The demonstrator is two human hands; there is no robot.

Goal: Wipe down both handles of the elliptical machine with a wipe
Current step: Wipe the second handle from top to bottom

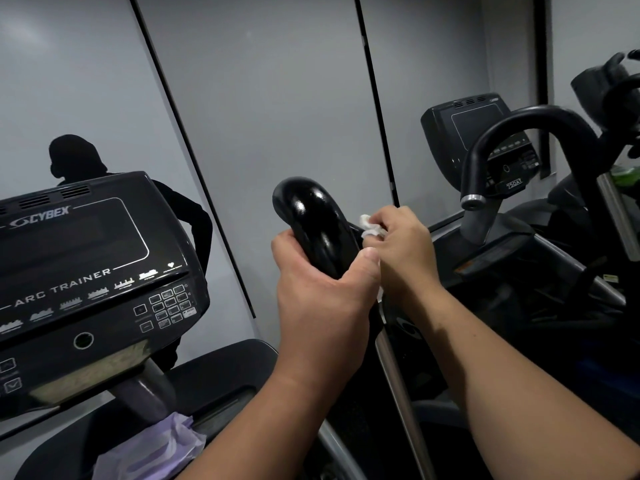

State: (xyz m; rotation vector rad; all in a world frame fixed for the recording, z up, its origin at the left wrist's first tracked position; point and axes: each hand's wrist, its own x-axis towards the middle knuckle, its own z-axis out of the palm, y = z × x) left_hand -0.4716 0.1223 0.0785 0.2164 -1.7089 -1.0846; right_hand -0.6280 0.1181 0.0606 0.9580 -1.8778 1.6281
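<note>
Left hand (313,271) grips the glossy black handle (311,220) just below its curved top; right hand (401,244) pinches a crumpled white wipe (370,226) against the handle's right side — most of the wipe hidden. Console (90,258) near left; second machine (512,161) near right, cut off.

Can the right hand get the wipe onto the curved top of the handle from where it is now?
Probably yes. The right hand pinches the wipe against the handle just below the bend, and the curved top is bare. The left hand grips lower, out of the way.
</note>
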